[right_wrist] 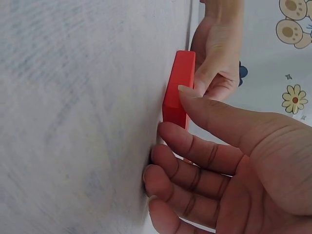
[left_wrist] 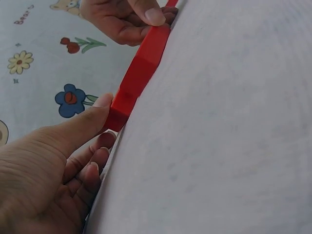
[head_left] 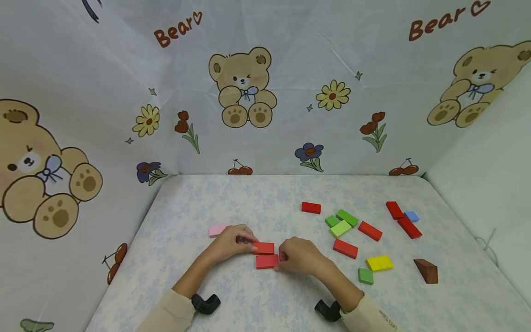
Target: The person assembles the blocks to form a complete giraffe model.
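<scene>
Two red blocks lie side by side on the table, long sides nearly touching. My left hand [head_left: 232,240] pinches the left end of the farther red block [head_left: 263,248], thumb on the near side. At the right end of the nearer red block [head_left: 267,262], my right hand [head_left: 300,256] holds on with thumb and index finger. The right wrist view shows that thumb against the nearer block [right_wrist: 179,83], the other fingers of the right hand [right_wrist: 229,161] bent below. In the left wrist view the left hand [left_wrist: 53,165] has its thumb on the block end.
A pink block [head_left: 217,230] lies behind the left hand. To the right are scattered several red blocks [head_left: 345,248], green blocks [head_left: 346,217], a yellow block [head_left: 379,263], a blue block [head_left: 411,216] and a brown wedge [head_left: 426,270]. A bear-print cloth [head_left: 290,138] stands behind the table.
</scene>
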Demonstrator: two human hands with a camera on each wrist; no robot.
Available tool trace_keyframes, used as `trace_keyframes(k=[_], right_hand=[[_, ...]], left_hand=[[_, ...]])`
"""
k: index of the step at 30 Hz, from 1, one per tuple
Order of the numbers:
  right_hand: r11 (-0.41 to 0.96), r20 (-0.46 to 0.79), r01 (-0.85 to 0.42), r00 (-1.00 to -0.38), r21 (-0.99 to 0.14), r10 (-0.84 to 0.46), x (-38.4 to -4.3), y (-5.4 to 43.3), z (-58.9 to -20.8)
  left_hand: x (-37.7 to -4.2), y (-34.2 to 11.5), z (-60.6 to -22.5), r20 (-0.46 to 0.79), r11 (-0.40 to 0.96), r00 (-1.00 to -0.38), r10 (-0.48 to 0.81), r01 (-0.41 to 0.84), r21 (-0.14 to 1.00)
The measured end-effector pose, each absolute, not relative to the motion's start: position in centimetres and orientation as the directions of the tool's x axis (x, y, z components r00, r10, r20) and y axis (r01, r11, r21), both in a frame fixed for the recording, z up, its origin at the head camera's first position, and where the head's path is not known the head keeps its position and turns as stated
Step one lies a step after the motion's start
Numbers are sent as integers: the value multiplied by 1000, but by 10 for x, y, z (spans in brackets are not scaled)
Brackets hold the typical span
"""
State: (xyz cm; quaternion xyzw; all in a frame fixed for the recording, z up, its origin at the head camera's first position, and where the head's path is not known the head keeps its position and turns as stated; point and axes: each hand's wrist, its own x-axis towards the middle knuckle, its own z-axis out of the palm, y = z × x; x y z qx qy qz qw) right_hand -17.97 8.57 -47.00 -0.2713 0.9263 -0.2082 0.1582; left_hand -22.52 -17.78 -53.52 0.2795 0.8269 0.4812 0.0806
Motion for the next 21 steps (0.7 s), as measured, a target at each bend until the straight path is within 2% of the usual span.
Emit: trace_keyframes(k=[12,21], right_hand=[[768,-115,-425,-837,-479,-535,-170,73,-477],[748,-132,-396,-834,-532,-535,-167,70,-478]], left_hand=[[-226,-176,-536,128,386,-839,530,373,844],[-225,-177,-536,106,374,-839,534,347,860]])
